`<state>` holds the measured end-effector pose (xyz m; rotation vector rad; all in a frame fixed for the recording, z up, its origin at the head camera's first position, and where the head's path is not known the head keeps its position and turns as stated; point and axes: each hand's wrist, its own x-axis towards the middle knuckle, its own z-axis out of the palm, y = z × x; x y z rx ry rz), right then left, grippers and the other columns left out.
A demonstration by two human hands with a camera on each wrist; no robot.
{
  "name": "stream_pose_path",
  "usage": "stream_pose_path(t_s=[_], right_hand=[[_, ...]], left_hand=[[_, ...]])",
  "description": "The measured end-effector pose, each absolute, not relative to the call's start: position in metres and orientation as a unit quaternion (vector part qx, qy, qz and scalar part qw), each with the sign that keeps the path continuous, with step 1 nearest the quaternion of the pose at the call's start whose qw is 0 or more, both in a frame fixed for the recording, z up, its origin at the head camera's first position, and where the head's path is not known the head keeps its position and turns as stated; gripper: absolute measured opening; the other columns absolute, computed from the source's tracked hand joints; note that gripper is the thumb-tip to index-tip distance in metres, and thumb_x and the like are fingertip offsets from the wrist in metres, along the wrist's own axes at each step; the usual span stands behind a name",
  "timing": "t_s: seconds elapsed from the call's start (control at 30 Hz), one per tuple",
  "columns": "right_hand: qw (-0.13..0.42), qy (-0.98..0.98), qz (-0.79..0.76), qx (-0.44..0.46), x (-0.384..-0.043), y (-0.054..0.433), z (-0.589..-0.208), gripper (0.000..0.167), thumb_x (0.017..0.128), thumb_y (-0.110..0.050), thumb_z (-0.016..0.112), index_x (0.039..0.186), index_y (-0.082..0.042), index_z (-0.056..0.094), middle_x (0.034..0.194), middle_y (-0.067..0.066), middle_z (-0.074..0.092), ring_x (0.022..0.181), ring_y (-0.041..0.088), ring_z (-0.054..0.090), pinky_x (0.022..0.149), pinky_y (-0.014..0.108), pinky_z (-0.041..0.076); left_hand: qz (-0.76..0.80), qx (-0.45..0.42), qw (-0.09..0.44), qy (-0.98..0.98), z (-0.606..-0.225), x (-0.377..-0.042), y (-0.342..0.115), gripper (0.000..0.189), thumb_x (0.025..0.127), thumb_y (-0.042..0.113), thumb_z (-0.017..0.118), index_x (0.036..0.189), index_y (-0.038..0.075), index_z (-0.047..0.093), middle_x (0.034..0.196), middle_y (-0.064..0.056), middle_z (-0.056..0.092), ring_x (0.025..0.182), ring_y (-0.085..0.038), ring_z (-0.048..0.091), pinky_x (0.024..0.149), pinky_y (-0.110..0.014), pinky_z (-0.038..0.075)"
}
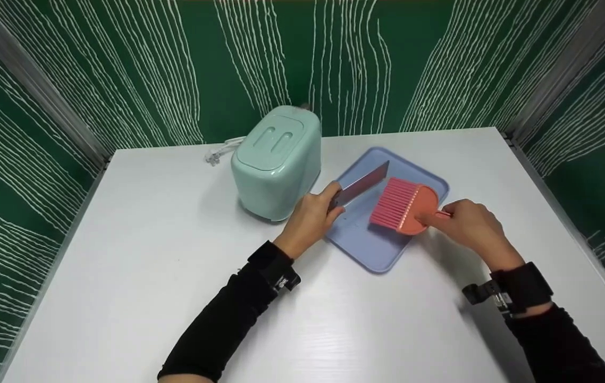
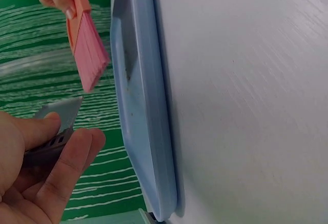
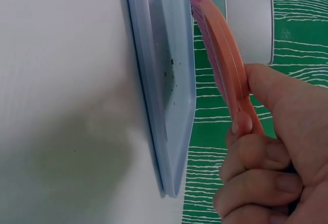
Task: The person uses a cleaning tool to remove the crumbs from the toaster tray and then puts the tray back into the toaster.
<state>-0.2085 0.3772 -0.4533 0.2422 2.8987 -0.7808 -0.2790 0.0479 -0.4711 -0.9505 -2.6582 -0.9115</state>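
Observation:
My left hand (image 1: 310, 218) grips the dark handle of a broad-bladed knife (image 1: 363, 183). Its shiny blade points away, above the left part of a blue tray (image 1: 371, 260). In the left wrist view, thumb and fingers close round the knife's handle (image 2: 48, 147). My right hand (image 1: 472, 226) holds an orange hand brush (image 1: 422, 210) with pink bristles by its handle, over the tray's right side. The bristles face the knife, with a gap between. Small dark crumbs (image 3: 172, 62) lie on the tray in the right wrist view.
A mint-green toaster (image 1: 276, 159) stands left of the tray, close to its edge. Its white cord and plug (image 1: 217, 154) lie behind it on the white table (image 1: 185, 298). Green panels with white streaks (image 1: 355, 69) enclose the back and sides.

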Motion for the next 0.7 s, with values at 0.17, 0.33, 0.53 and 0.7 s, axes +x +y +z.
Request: stream_pose_path(t_s=[0.17, 0.33, 0.53, 0.7], right_hand=[[0.044, 0.964, -0.255, 0.065, -0.207, 0.37, -0.449, 0.068, 0.09, -0.078, 0.068, 0.069, -0.016, 0.053, 0.067, -0.004, 0.044, 0.069, 0.018, 0.046, 0.059, 0.034, 0.034], [0.01, 0.964, -0.258, 0.062, -0.207, 0.364, -0.445, 0.067, 0.09, -0.077, 0.069, 0.069, -0.017, 0.048, 0.065, -0.004, 0.04, 0.066, 0.018, 0.044, 0.057, 0.034, 0.033], [-0.012, 0.964, -0.259, 0.06, -0.211, 0.364, -0.449, 0.069, 0.091, -0.075, 0.07, 0.067, -0.016, 0.044, 0.064, -0.004, 0.037, 0.063, 0.017, 0.041, 0.056, 0.033, 0.03], [0.03, 0.962, -0.265, 0.064, -0.212, 0.368, -0.455, 0.067, 0.092, -0.075, 0.068, 0.066, -0.017, 0.047, 0.065, -0.005, 0.04, 0.066, 0.017, 0.043, 0.058, 0.033, 0.032]], left_hand=[[-0.306, -0.313, 0.089, -0.895, -0.473, -0.279, 0.047, 0.025, 0.103, 0.019, 0.074, 0.12, 0.009, 0.059, 0.101, -0.016, 0.081, 0.092, -0.029, 0.08, 0.076, -0.043, 0.062], [-0.299, -0.314, 0.101, -0.896, -0.474, -0.279, 0.047, 0.026, 0.102, 0.02, 0.075, 0.12, 0.009, 0.06, 0.101, -0.015, 0.081, 0.092, -0.03, 0.081, 0.077, -0.044, 0.063], [-0.299, -0.316, 0.098, -0.895, -0.474, -0.278, 0.047, 0.027, 0.102, 0.021, 0.075, 0.121, 0.009, 0.06, 0.103, -0.017, 0.081, 0.093, -0.03, 0.081, 0.077, -0.043, 0.063], [-0.304, -0.321, 0.096, -0.892, -0.474, -0.277, 0.047, 0.026, 0.102, 0.02, 0.075, 0.121, 0.009, 0.06, 0.102, -0.017, 0.081, 0.092, -0.03, 0.081, 0.074, -0.042, 0.063]])
